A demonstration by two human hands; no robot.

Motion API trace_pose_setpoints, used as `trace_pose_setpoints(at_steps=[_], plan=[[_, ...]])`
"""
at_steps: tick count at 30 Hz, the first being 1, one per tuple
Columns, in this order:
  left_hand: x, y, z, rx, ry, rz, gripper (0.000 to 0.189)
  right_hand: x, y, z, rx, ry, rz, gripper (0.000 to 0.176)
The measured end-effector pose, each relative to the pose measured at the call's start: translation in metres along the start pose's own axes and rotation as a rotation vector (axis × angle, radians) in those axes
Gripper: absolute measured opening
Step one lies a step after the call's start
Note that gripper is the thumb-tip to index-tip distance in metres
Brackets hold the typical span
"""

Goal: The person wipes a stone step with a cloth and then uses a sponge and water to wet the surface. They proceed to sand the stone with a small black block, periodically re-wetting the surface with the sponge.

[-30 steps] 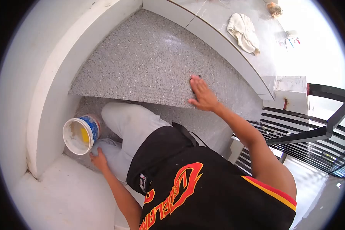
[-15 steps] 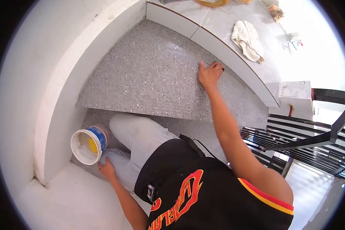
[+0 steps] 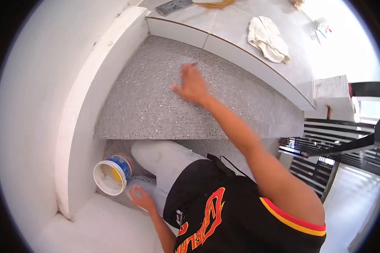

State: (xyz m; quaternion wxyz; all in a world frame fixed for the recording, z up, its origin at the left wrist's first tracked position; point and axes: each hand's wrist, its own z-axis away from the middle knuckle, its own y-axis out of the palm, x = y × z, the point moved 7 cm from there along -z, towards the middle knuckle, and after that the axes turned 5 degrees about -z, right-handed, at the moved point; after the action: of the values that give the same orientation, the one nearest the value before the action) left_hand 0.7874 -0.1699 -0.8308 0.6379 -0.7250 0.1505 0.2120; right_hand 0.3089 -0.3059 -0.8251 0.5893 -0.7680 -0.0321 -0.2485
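My right hand (image 3: 193,85) is over the grey speckled step (image 3: 143,97), blurred by motion. Its fingers are closed around a small dark object that barely shows at the fingertips, and its thumb sticks out. My left hand (image 3: 142,197) hangs beside my bent leg, its fingers loosely parted and holding nothing visible. Just to its upper left, a white bucket (image 3: 125,168) with a blue label lies tipped toward me, with something yellow and some whitish residue inside.
On the tiled upper step (image 3: 236,25) lie a crumpled white cloth (image 3: 268,40), a grey flat object (image 3: 174,6) and tan fibres (image 3: 217,4). Black metal railings (image 3: 342,147) stand at the right. A white wall (image 3: 25,105) rises at the left.
My right hand has swept left across the speckled step, away from the tiled riser. My view has shifted a little, and my left hand stays near the bucket.
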Motion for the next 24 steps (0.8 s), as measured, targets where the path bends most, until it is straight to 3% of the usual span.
trace_pose_setpoints(at_steps=[1,4,5,8,11,16,18,22,24], plan=[[-0.039,0.005,-0.001,0.049,0.044,0.179,0.019,0.023,0.006,0.016,0.211,-0.176,-0.075,0.073],[-0.155,0.021,-0.018,0.159,0.424,0.353,0.011,0.021,-0.033,0.06,0.075,-0.349,-0.33,0.061],[-0.19,0.031,-0.029,0.196,0.561,0.339,0.011,-0.01,-0.045,0.071,0.002,-0.206,-0.304,0.056],[-0.268,0.068,-0.061,0.182,0.721,0.409,0.01,-0.119,-0.095,0.116,-0.246,0.135,-0.053,0.044],[-0.33,0.115,-0.081,0.185,0.813,0.418,0.013,-0.186,-0.12,0.156,-0.259,0.22,0.138,0.047],[-0.373,0.186,-0.089,0.221,0.979,0.204,0.024,-0.174,-0.126,0.154,-0.216,0.229,0.195,0.052],[-0.376,0.207,-0.088,0.234,1.014,-0.014,0.034,-0.177,-0.128,0.153,-0.212,0.246,0.168,0.053],[-0.368,0.22,-0.099,0.338,1.049,-0.068,0.038,-0.181,-0.128,0.151,-0.201,0.277,0.153,0.055],[-0.362,0.218,-0.119,0.373,0.988,0.054,0.036,-0.181,-0.127,0.151,-0.199,0.286,0.144,0.055]])
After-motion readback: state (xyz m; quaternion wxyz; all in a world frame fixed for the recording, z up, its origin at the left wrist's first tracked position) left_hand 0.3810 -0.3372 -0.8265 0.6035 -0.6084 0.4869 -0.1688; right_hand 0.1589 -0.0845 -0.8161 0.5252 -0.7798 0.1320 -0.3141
